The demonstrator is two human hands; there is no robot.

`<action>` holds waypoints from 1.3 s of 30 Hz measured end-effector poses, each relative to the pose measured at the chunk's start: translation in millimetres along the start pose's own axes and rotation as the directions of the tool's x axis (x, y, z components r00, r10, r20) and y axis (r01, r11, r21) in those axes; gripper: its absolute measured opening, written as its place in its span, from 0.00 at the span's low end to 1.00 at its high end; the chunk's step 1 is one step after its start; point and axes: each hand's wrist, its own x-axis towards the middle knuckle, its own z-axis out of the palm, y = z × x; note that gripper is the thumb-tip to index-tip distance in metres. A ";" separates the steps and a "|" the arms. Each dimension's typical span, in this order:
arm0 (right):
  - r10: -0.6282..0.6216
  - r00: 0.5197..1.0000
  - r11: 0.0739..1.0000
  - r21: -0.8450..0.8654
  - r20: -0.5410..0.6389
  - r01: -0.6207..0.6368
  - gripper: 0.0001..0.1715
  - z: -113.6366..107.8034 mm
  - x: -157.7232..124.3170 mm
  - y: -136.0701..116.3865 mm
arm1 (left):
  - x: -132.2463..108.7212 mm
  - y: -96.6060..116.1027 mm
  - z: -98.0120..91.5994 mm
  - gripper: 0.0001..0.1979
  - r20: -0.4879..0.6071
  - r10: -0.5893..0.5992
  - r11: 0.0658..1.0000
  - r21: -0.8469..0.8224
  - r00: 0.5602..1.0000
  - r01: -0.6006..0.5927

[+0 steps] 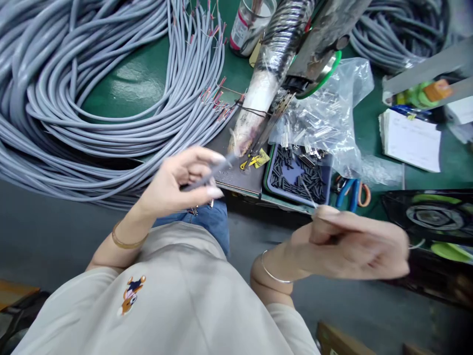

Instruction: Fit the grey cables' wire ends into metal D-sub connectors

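Note:
My left hand (181, 182) is closed on the end of a grey cable (210, 173), holding it near the table's front edge, its tip towards a taped tool nozzle (254, 116). My right hand (351, 244) is closed in a pinch around a thin pin-like piece (308, 193), blurred by motion, just in front of a blue tray (271, 170) filled with small dark sleeves. A large coil of grey cables (74, 84) with stripped red-tipped ends lies on the green table at the left.
A clear plastic bag of small metal parts (325, 118) lies behind the tray. Blue-handled pliers (351, 192), a paper pad (412, 140), a glass jar (251, 22) and another cable coil (399, 29) sit around. A black reel (432, 214) is at the right.

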 end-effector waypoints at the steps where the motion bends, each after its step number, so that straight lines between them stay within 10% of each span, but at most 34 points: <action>1: 0.084 0.994 0.995 -0.056 0.066 -0.081 0.15 -0.4 -0.7 -3.0 | 0.1 3.9 7.8 0.20 0.153 -0.069 0.995 -0.064 0.986 0.080; 3: 0.265 0.944 0.958 -0.162 0.195 -0.235 0.13 -2.7 -3.1 -6.2 | 1.1 4.2 23.0 0.13 0.278 -0.149 0.962 -0.181 0.949 0.204; 7: 0.484 0.767 0.875 -0.262 0.421 -0.408 0.12 -7.0 -10.9 0.8 | 2.6 -18.1 42.1 0.15 0.163 -0.261 0.914 -0.277 0.952 0.298; 17: 0.582 0.562 0.773 -0.187 0.588 -0.606 0.06 6.2 -27.5 22.4 | -0.7 -42.9 44.9 0.16 0.015 -0.275 0.946 -0.177 0.961 0.273; 20: 0.603 0.546 0.753 -0.188 0.581 -0.630 0.08 7.7 -31.0 25.1 | -4.4 -48.7 48.8 0.17 -0.117 -0.171 0.985 -0.013 0.978 0.171; 24: 0.560 0.655 0.808 -0.160 0.507 -0.567 0.10 8.7 -36.3 24.0 | -9.6 -53.6 52.4 0.09 -0.248 0.107 0.963 0.265 0.963 -0.039; 28: 0.548 0.726 0.820 -0.092 0.415 -0.566 0.10 10.3 -37.1 25.7 | -6.6 -50.4 48.8 0.14 -0.225 -0.054 0.997 0.045 0.973 0.066; 32: 0.595 0.616 0.769 -0.141 0.516 -0.624 0.06 12.3 -33.9 29.6 | 0.2 -46.6 37.4 0.21 -0.002 -0.283 0.929 -0.247 0.959 0.274; 39: 0.618 0.494 0.693 -0.127 0.611 -0.710 0.08 19.1 -34.2 29.0 | 1.8 -46.8 27.9 0.22 0.154 -0.352 0.883 -0.274 0.923 0.382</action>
